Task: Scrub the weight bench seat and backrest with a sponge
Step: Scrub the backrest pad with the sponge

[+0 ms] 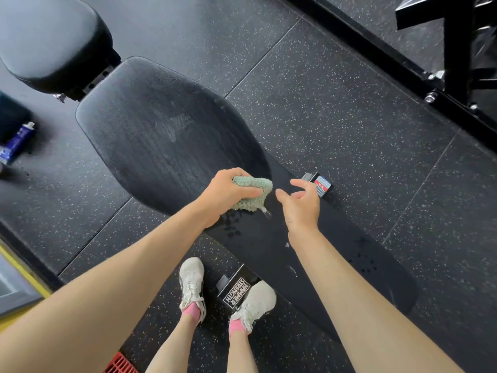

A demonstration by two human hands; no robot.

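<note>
Left hand tight round green sponge at bench pad edge; right hand fingers loose, empty, beside.

- Left hand grips a pale green fluffy sponge over the long black textured bench pad.
- Right hand, fingers loosely spread, is just right of the sponge, over the same pad.
- Dark wet drops dot the pad just below the left hand.
- A glossy black cushion sits well beyond the left hand; a blue tube lies on the speckled floor far left of it.
</note>
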